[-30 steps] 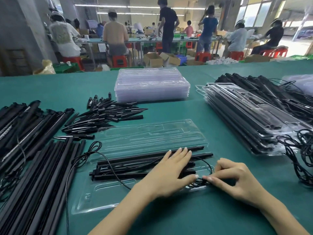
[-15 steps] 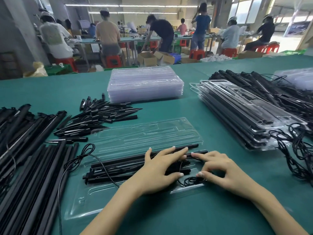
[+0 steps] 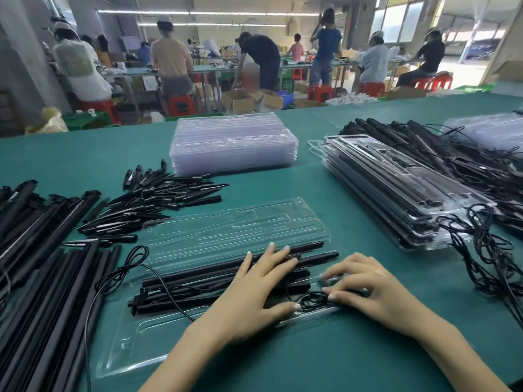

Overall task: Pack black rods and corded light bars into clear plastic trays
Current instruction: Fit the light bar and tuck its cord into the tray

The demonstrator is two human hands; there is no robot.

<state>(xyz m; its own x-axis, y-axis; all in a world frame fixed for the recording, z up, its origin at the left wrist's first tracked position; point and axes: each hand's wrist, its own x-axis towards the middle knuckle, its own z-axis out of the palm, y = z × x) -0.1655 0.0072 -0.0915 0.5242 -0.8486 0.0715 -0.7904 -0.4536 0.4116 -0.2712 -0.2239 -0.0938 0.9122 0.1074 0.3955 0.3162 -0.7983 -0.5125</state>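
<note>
left hand (image 3: 254, 290) now lies flat, released, pinning the long black rods (image 3: 198, 278) in the clear plastic tray (image 3: 135, 343); right hand (image 3: 368, 290) has shifted nearer, pinching the coiled black cord (image 3: 311, 301), tucking nearly finished.

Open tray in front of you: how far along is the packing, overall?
Done: a stack of filled trays sits on the right. In hand: the open tray holds black rods; the left hand lies flat on them while the right hand tucks the coiled cord in. Left: its lid is not closed, and loose long bars, short spikes and empty trays remain.
</note>
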